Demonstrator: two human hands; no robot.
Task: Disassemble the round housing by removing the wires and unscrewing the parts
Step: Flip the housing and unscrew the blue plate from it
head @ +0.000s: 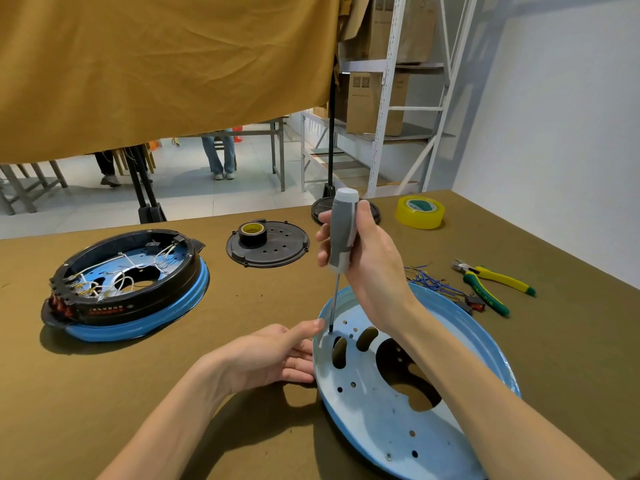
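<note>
A bare blue round plate (374, 414) with several holes and cut-outs lies on the table in front of me. My right hand (367, 258) grips a grey and white screwdriver (341, 233) upright, its tip resting on the plate near the left rim. My left hand (277, 355) holds that left rim, thumb close to the tip. At the left stands a second round housing (128, 285), black ring on a blue base, with white wires and red switches inside.
A black perforated cover (277, 251) carrying a black tape roll (252, 233) sits at the middle back. Yellow tape (420, 212), green and yellow pliers (491, 285) and loose blue wires with a switch (440, 287) lie at the right. People stand beyond the table.
</note>
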